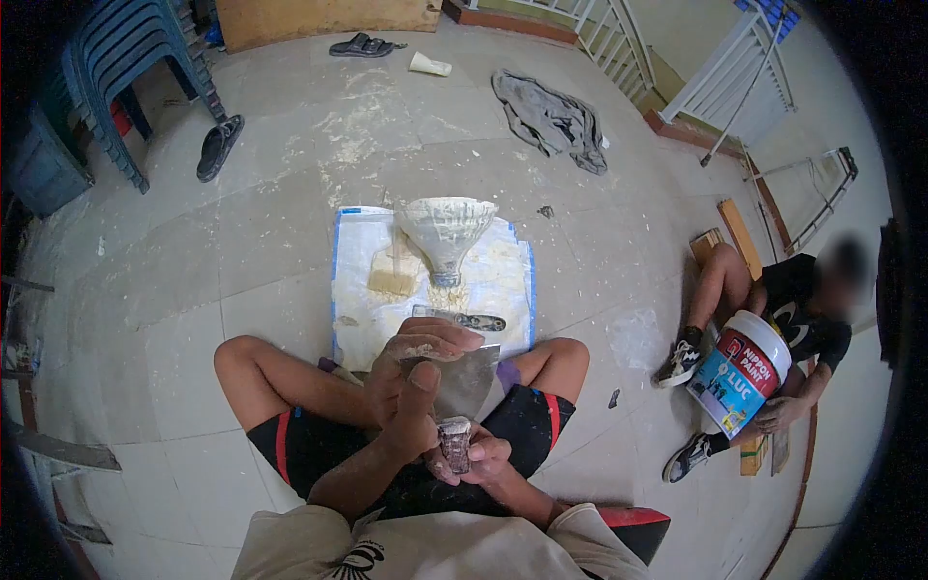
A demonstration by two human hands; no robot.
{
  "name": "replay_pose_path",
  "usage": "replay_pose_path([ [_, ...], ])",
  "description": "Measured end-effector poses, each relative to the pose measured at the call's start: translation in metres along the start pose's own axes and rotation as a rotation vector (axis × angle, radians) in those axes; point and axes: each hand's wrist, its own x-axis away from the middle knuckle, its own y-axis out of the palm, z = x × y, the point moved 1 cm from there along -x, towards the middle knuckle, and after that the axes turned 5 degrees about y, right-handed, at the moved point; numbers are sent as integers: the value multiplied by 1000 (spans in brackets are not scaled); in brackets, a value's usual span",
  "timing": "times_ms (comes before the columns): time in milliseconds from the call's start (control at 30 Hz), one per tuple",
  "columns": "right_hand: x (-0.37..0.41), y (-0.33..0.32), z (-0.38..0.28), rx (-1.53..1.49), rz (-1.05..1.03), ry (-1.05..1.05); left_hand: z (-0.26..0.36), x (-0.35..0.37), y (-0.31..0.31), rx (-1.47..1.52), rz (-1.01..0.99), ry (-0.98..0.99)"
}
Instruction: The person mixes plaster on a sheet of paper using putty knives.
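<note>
My right hand (pixel 480 456) grips the worn dark handle of a putty knife (pixel 474 375), its wide metal blade pointing away from me. Beside the blade's left edge is my left hand (pixel 411 382), fingers stretched across near the blade's far end and thumb apart. Beyond my hands, a blue-edged white sheet (pixel 353 290) lies on the floor between my crossed legs. A whitish funnel-shaped container (pixel 449 232) stands on it, narrow end down, with crumbs around its base. A pale yellowish block (pixel 394 271) sits to its left. Nearer me lies a second putty knife (pixel 474 321).
At right, a seated person holds a Nippon Paint bucket (pixel 739 372). Stacked chairs (pixel 135 68) stand at far left. A grey cloth (pixel 551 116), a white cup (pixel 430 65) and dark sandals (pixel 220 147) lie on the tiled floor. Wood pieces (pixel 739 237) rest at right.
</note>
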Motion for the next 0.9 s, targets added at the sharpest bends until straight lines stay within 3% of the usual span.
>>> replay_pose_path([
  [133,0,0,-1,16,1,-15,-4,1,-6,-49,-46,59],
  [433,-1,-1,-3,25,-3,-41,-8,8,-7,-78,7,-35],
  [567,1,2,-8,105,72,-105,-5,3,-12,-198,-109,-114],
  [667,6,1,-16,960,538,-335,-10,2,-12,-267,-103,-274],
  [767,-4,22,-34,1460,681,-660,-23,21,-13,209,151,-389],
  [900,-4,33,-32,1564,812,-696,-6,16,-18,-224,-62,-348],
])
